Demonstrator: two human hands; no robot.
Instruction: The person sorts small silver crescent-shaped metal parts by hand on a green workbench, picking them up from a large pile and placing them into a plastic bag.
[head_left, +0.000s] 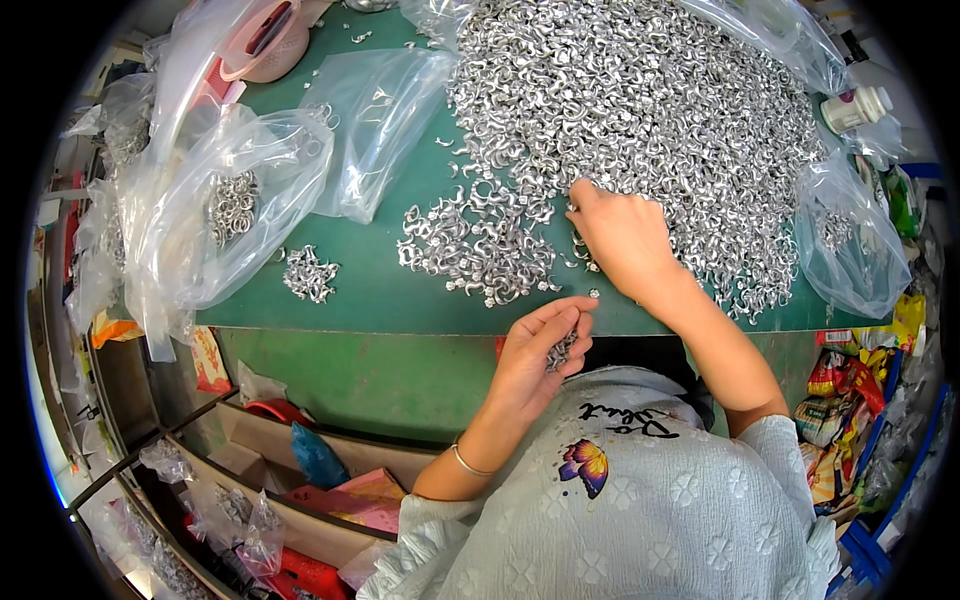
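Note:
A broad heap of small curved silver metal pieces covers the far and right part of the green tabletop. My right hand rests at the heap's near left edge, fingers bent down among the pieces; its fingertips are partly hidden. Just off the table's front edge, my left hand is curled round several of the same metal pieces, with one more at its fingertips. Left of the heap lies a smaller pile of these pieces. Farther left sits a little cluster of slimmer silver pieces.
Clear plastic bags lie on the left of the table, one holding metal rings. A pink basket stands at the far left. On the right are a white bottle and another plastic bag. An open drawer sits below.

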